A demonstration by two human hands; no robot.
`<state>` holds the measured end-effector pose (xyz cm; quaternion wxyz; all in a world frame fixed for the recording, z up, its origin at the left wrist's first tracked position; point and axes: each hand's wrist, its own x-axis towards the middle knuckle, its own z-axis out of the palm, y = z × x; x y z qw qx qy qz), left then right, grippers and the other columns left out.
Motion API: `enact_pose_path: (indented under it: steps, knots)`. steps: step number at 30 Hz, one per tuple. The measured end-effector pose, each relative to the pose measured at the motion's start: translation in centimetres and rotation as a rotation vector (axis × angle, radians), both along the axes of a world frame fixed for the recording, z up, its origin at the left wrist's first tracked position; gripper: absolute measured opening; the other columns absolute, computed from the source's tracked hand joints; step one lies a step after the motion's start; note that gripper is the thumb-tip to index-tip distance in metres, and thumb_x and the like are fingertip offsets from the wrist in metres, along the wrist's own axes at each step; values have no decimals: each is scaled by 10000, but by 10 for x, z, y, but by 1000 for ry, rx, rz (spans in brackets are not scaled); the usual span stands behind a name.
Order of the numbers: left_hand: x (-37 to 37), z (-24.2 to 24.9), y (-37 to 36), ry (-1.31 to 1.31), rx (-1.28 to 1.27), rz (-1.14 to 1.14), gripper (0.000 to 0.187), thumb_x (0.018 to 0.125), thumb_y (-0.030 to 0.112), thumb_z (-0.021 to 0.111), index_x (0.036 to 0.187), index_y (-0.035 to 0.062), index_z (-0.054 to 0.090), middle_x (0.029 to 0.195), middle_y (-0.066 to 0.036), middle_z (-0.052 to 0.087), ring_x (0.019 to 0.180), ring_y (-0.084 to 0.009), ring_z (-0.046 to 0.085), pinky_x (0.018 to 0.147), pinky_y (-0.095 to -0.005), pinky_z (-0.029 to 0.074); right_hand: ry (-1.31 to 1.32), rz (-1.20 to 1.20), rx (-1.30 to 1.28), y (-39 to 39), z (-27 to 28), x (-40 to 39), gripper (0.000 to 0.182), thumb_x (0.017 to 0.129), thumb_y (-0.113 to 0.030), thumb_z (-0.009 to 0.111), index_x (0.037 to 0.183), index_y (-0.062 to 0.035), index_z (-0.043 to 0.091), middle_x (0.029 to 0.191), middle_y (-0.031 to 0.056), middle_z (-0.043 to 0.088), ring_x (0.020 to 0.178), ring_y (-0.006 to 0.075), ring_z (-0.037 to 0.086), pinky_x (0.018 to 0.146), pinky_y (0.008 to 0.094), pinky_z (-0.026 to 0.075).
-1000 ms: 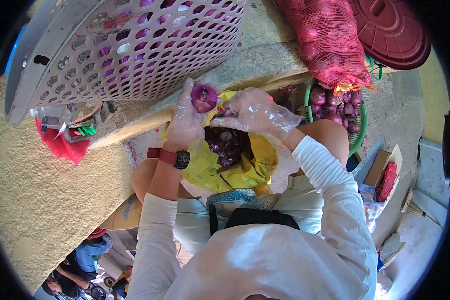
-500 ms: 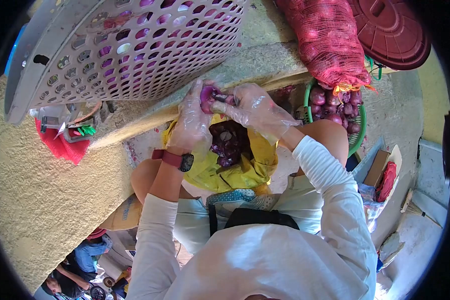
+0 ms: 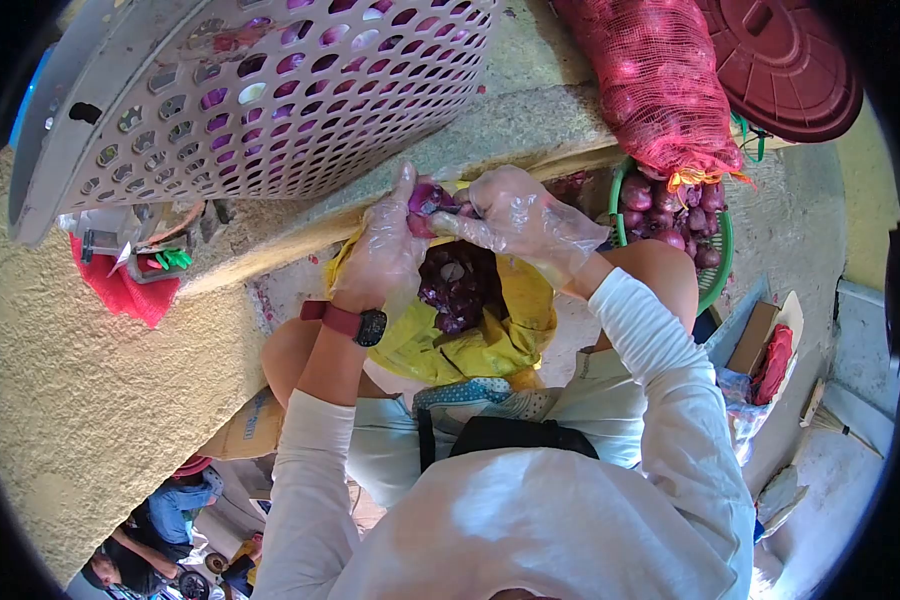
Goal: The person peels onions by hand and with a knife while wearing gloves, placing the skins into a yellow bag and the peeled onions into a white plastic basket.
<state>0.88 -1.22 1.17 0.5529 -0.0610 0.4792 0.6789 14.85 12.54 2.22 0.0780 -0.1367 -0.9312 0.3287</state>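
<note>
Head view: left hand [image 3: 378,250] holds red onion [image 3: 428,205] near 12 o'clock, likely steadying it for right hand [image 3: 535,225], bunched at its 3 o'clock side; can't tell what that grips. Yellow bag [image 3: 525,310] gapes below at 5 o'clock, probably to catch skins [image 3: 460,285]. Green basket [image 3: 725,265] at 3 o'clock, seemingly for easy reach.

Nothing is legible; lettering on the cardboard [image 3: 242,430] is blurred.

At centre are two gloved hands [image 3: 378,245], one onion [image 3: 427,200] and one yellow bag [image 3: 526,310]; upper left, one perforated basket [image 3: 92,72]; upper right, one net sack [image 3: 658,90], one lid [image 3: 790,70], one green basket [image 3: 722,262].
</note>
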Motion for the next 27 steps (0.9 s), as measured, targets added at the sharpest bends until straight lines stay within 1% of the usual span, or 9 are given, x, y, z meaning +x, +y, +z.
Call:
enact_pose_path:
  steps: [2, 5, 7, 14, 17, 19, 20, 24, 27]
  knots:
    - [-4, -2, -4, -32, -17, 1, 362, 1035, 375, 632, 1093, 18, 647, 990, -100, 700, 921, -205, 692, 899, -369, 581, 42, 19, 20, 0, 1, -1, 623, 928, -582, 642, 732, 8, 692, 702, 255, 611, 677, 426, 608, 653, 509, 475]
    - [-11, 16, -7, -109, 166, -126, 326, 1025, 311, 655, 1133, 3, 667, 1051, -119, 714, 961, -217, 706, 932, -364, 582, 98, -36, -237, -2, 5, -3, 585, 917, -551, 676, 724, 0, 696, 664, 246, 593, 626, 424, 587, 634, 501, 468]
    - [-15, 17, -6, -211, 180, -131, 247, 1017, 223, 667, 1084, -15, 657, 1060, -164, 708, 1046, -311, 697, 991, -462, 569, 91, -41, -172, -2, 1, -4, 554, 911, -520, 701, 710, -3, 694, 637, 241, 577, 588, 424, 566, 620, 493, 462]
    - [-14, 13, -11, -121, 141, -160, 241, 997, 230, 699, 1074, 4, 663, 1038, -145, 708, 990, -275, 698, 962, -426, 580, 74, -48, -38, -6, 10, 2, 628, 922, -564, 657, 680, 16, 671, 673, 235, 605, 659, 424, 611, 663, 505, 481]
    - [-19, 0, -12, -135, 107, -162, 234, 994, 235, 706, 1081, 22, 663, 1018, -124, 703, 972, -251, 693, 938, -390, 589, -80, 61, -2, -5, 16, -1, 652, 915, -605, 638, 698, 8, 687, 719, 233, 631, 727, 423, 640, 704, 512, 499]
    - [-23, 3, -9, -4, 79, 9, 229, 974, 238, 735, 1073, 45, 663, 985, -87, 700, 929, -207, 701, 869, -378, 610, -67, 293, -39, -13, 23, 1, 639, 909, -619, 636, 731, -10, 706, 717, 219, 643, 731, 413, 652, 714, 503, 515]
    - [-22, 4, -10, 53, 14, 113, 286, 962, 266, 751, 1120, 53, 641, 992, -73, 682, 929, -201, 691, 875, -388, 607, -77, 283, -48, -16, 22, 1, 587, 876, -599, 708, 779, -19, 720, 724, 183, 676, 719, 382, 686, 672, 462, 545]
    - [-13, 28, -15, 185, 98, 71, 306, 968, 273, 745, 1150, 56, 630, 1015, -65, 682, 955, -198, 687, 886, -396, 604, -85, 133, -98, -9, 12, -3, 640, 854, -661, 683, 770, -29, 725, 700, 179, 674, 713, 383, 678, 703, 473, 540]
    - [-22, 1, -13, -69, 71, 38, 281, 993, 283, 714, 1134, 54, 637, 1020, -63, 681, 964, -192, 684, 915, -385, 586, -20, -65, -151, -3, 15, -5, 648, 800, -679, 729, 810, -32, 735, 721, 181, 685, 728, 374, 686, 705, 466, 544]
